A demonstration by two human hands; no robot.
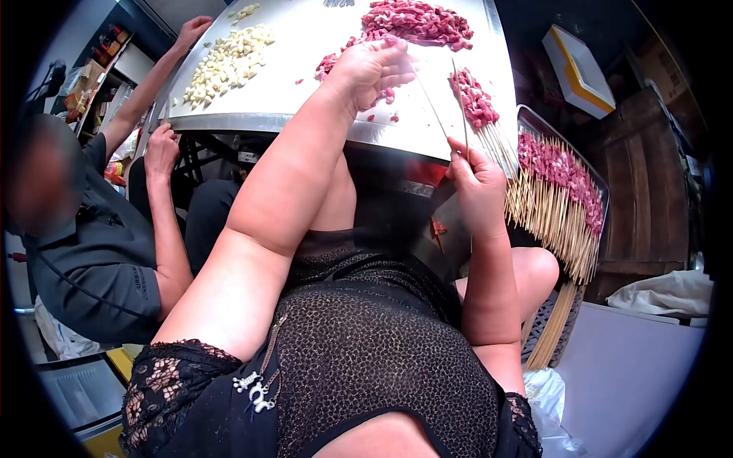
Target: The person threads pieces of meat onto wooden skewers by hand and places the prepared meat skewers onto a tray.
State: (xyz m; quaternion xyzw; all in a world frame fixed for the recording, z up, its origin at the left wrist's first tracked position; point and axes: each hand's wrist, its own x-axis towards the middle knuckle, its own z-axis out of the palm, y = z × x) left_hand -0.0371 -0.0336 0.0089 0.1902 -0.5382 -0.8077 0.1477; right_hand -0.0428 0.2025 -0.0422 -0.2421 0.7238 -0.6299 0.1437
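Observation:
My right hand [478,183] is closed round thin bamboo skewers [465,114] near the table's front edge. Two of them point up and away over the white tabletop, one slanting left. My left hand [370,70] is raised over the table, near the tip of the slanting skewer. Its fingers are stretched out and slightly blurred; I make out nothing held in it. Beyond it lies a heap of raw red meat pieces [418,21]. Right of my right hand, several skewers threaded with meat [476,99] lie on the table's edge.
A metal tray [607,191] at right holds many loaded meat skewers [565,175]. Bare bamboo sticks [553,324] lie below it. Peeled garlic cloves [229,62] are spread on the table's left side. A co-worker [99,229] sits at left, both hands by the table edge.

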